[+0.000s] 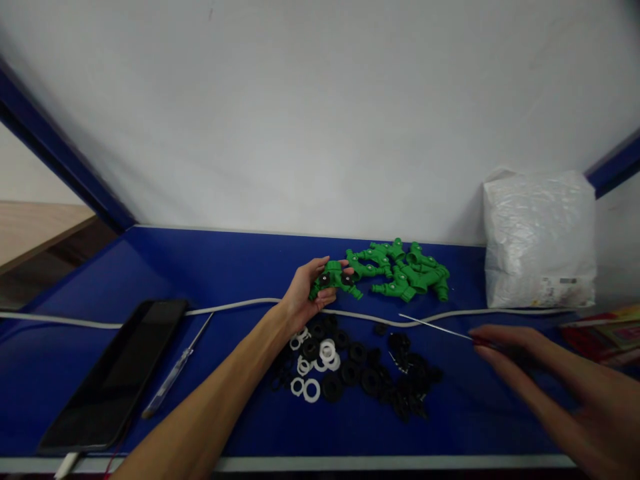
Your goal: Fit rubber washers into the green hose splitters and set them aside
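Observation:
My left hand (306, 293) is closed around a green Y-shaped hose splitter (334, 280) with black knobs on its two arms. Off to the right, my right hand (555, 380) grips a screwdriver (440, 328) whose thin metal shaft points left; its dark red handle is mostly hidden by the fingers. Below the left hand lie white ring nuts (311, 391) and black rings (371, 382). Small black parts (407, 373) are heaped between the two hands. More green splitters (425, 273) lie in a pile just behind and right of the left hand.
A white cable (240, 305) runs across the blue tabletop (225, 267). On the left lie a black phone (115, 373) and a second screwdriver with a clear handle (173, 377). A white plastic-wrapped package (540, 240) stands at the back right, near a red packet (605, 337).

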